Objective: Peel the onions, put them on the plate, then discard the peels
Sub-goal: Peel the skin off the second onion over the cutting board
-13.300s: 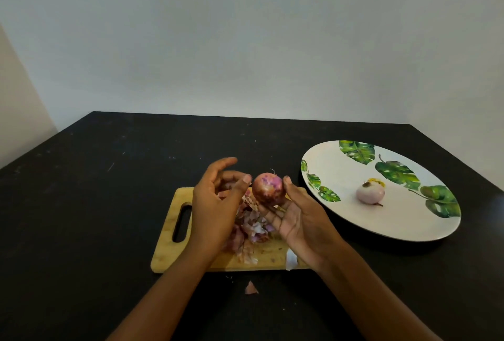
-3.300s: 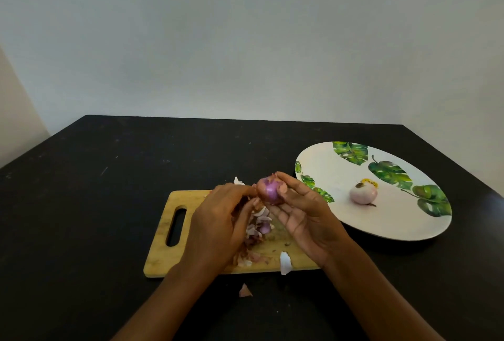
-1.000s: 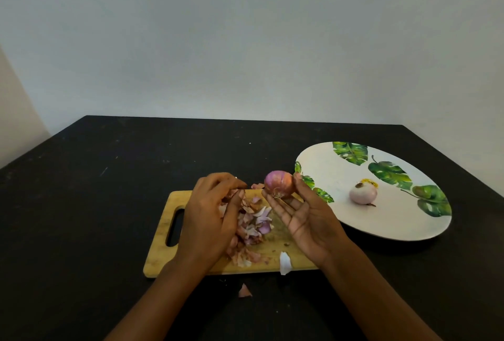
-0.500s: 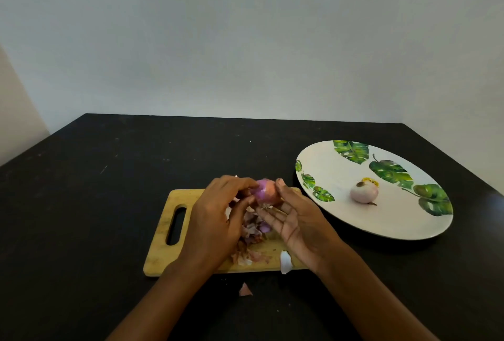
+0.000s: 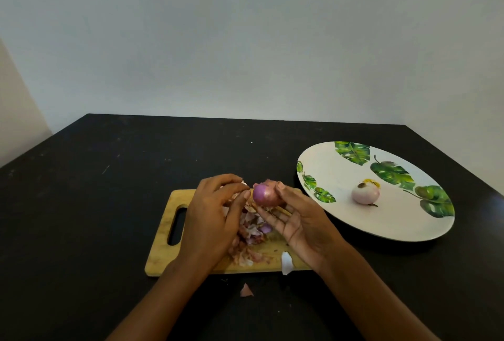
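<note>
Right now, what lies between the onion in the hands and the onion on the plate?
In the head view: the thumb of the right hand, then the leaf-printed rim of the plate.

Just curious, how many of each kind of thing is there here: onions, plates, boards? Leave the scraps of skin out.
Onions: 2, the held onion in the right hand and the peeled onion on the plate
Plates: 1
Cutting boards: 1, the wooden cutting board
Total: 4
</note>
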A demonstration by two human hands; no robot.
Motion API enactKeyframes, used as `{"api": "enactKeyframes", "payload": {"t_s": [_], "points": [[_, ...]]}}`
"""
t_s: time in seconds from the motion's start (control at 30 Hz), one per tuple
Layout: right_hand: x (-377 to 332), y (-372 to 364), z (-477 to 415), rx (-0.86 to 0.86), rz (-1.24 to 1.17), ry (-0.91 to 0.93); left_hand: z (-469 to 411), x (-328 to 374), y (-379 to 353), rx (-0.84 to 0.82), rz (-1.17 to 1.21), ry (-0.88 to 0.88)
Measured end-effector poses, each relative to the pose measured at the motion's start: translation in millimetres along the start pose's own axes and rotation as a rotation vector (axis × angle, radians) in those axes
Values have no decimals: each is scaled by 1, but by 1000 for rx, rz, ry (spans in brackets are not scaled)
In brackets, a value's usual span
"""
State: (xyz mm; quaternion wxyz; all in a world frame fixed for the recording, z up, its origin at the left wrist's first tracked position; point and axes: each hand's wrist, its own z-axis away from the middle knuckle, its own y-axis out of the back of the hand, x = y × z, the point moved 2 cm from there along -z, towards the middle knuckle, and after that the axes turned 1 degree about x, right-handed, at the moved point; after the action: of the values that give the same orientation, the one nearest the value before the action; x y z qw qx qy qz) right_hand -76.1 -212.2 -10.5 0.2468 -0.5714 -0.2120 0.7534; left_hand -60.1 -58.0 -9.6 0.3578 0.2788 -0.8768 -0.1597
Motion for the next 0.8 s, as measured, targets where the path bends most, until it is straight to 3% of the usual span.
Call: {"api": "enactKeyframes", "payload": {"t_s": [0.17,0.4,0.8], "points": [[0,-1,-1,9,31,-1,1,11,0,-17,140,-112],[4,-4,1,20,8,-52,4,11,-2,16,73,-206],[2,-3,1,9,-16,-38,3,12,1,21,72,-148]]}}
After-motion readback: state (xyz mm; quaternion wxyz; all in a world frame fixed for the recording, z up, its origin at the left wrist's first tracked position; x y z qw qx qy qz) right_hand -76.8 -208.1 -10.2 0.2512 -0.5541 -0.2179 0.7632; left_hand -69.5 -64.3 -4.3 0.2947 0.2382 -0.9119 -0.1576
